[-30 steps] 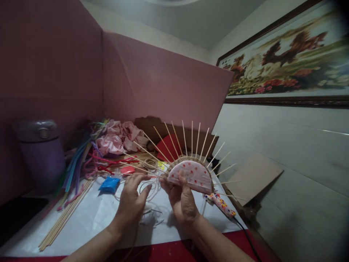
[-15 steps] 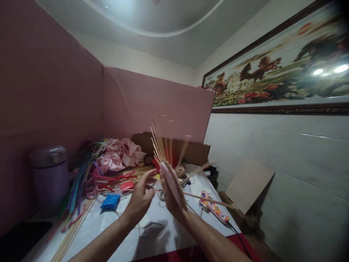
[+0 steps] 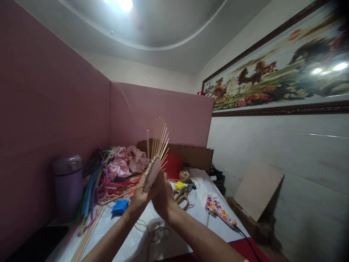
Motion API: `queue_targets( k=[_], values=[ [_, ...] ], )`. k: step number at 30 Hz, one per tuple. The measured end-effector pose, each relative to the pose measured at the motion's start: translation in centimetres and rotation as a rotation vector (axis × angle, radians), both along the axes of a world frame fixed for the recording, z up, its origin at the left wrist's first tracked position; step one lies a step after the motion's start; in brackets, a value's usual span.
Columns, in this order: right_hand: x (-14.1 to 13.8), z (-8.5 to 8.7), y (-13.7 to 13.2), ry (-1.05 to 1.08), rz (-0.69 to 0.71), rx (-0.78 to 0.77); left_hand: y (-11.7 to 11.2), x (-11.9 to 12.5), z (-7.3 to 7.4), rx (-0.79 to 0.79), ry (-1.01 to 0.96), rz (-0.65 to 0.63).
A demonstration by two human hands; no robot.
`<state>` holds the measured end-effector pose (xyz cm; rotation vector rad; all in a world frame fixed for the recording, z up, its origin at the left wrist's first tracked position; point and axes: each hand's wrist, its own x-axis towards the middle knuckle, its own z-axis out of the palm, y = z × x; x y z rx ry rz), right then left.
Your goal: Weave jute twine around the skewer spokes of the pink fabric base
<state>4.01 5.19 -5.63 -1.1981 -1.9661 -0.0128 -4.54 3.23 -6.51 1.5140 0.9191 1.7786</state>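
Above the table I hold a round pale disc (image 3: pixel 153 174) tilted nearly on edge, with twine wrapped along its rim and thin wooden sticks (image 3: pixel 160 140) fanning upward from it. My left hand (image 3: pixel 141 199) grips the lower left of this stick-and-twine basket base. Close against it on the right, my right hand (image 3: pixel 163 198) is closed at the disc's lower edge; its fingertips are partly hidden behind the piece. Gold-handled scissors (image 3: pixel 183 198) lie just beyond my right wrist, by a yellow packet (image 3: pixel 179 185) and a ball of twine (image 3: pixel 184 176).
A flower-patterned glue gun (image 3: pixel 219 211) with a black cord lies at the right. On the left are a blue packet (image 3: pixel 120 207), colourful pipe cleaners (image 3: pixel 94 194), loose sticks (image 3: pixel 89 233) and a purple tumbler (image 3: pixel 68 187). Pink cloth (image 3: pixel 128 160) and cardboard (image 3: pixel 196 154) stand behind.
My left hand, apart with fingers spread before, has come onto the basket base. The base has moved left and turned, so its pale face shows now. The view has shifted slightly.
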Motion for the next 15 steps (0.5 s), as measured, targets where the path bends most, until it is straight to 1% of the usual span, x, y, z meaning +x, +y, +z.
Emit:
queue_targets(
  k=[2,3,5,7,9,12,15],
  values=[
    [-0.1,0.1,-0.4,0.041,0.002,-0.028,0.4,-0.1,0.4,-0.005,-0.127,0.096],
    [0.0,0.1,-0.5,0.036,0.020,-0.022,0.7,-0.2,0.6,-0.007,-0.176,0.116],
    [0.3,0.3,-0.5,-0.022,0.103,0.031,1.2,-0.6,1.1,-0.018,-0.231,0.125],
    [0.9,0.7,-0.3,-0.069,0.195,0.081,1.5,-1.0,1.6,-0.058,-0.239,0.109],
    [1.7,1.1,0.0,-0.102,0.242,0.101,1.5,-1.3,2.0,-0.120,-0.234,0.055],
    [2.9,1.7,0.2,-0.211,0.202,0.101,1.1,-1.4,2.2,-0.194,-0.252,-0.010],
    [4.1,2.5,0.2,-0.334,0.173,0.106,0.9,-1.2,1.7,-0.242,-0.300,-0.007]
  ],
)
